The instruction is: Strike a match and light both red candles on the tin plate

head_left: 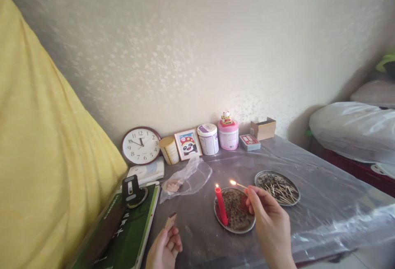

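Observation:
Between the fingertips of my right hand [271,221] is a burning match [239,184], its flame pointing left. A lit red candle [221,207] stands, leaning slightly, at the left side of a round metal plate [236,231] with dark, speckled residue. The match flame is just right of the candle flame, apart from it. My left hand [165,246] pinches a small matchbox [170,221] near the table's front. Behind my right hand lies a second round plate [298,199] heaped with several used-looking matchsticks [280,190].
A crumpled clear plastic bag [191,178] lies on the plastic-covered table [197,211]. Along the wall stand a clock [141,145], a picture frame [188,144], canisters [208,140], a card box [249,142] and a cardboard box [263,129]. A green book [132,228] and yellow curtain [46,137] are left.

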Demonstrator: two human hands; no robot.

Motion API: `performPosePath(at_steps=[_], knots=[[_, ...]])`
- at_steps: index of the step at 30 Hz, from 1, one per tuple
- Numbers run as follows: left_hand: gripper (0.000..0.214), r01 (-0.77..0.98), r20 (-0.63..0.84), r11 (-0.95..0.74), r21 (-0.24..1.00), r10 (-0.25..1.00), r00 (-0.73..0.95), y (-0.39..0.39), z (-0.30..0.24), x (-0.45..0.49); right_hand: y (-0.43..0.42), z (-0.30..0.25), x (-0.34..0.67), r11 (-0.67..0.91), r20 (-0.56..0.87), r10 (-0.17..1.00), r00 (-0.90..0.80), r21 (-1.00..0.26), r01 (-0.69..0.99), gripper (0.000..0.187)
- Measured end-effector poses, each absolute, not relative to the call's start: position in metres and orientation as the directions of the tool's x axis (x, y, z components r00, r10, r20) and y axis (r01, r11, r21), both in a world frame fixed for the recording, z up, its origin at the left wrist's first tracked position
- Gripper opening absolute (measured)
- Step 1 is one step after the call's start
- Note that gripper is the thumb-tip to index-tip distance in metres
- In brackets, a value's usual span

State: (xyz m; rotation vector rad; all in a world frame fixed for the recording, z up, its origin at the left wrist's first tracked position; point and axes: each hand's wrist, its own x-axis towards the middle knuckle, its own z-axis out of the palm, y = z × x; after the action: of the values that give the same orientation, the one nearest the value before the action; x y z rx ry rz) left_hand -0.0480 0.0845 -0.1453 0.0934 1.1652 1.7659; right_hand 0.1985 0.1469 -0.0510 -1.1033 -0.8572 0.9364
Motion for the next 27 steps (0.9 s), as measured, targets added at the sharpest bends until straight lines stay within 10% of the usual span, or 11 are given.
performPosePath(at_steps=[27], knots=[[0.017, -0.707, -0.506, -0.032, 0.707, 0.676, -0.536, 0.087, -0.129, -0.039, 0.157, -0.062, 0.244, 0.077, 0.147, 0.892, 0.428, -0.981, 0.176, 0.039]])
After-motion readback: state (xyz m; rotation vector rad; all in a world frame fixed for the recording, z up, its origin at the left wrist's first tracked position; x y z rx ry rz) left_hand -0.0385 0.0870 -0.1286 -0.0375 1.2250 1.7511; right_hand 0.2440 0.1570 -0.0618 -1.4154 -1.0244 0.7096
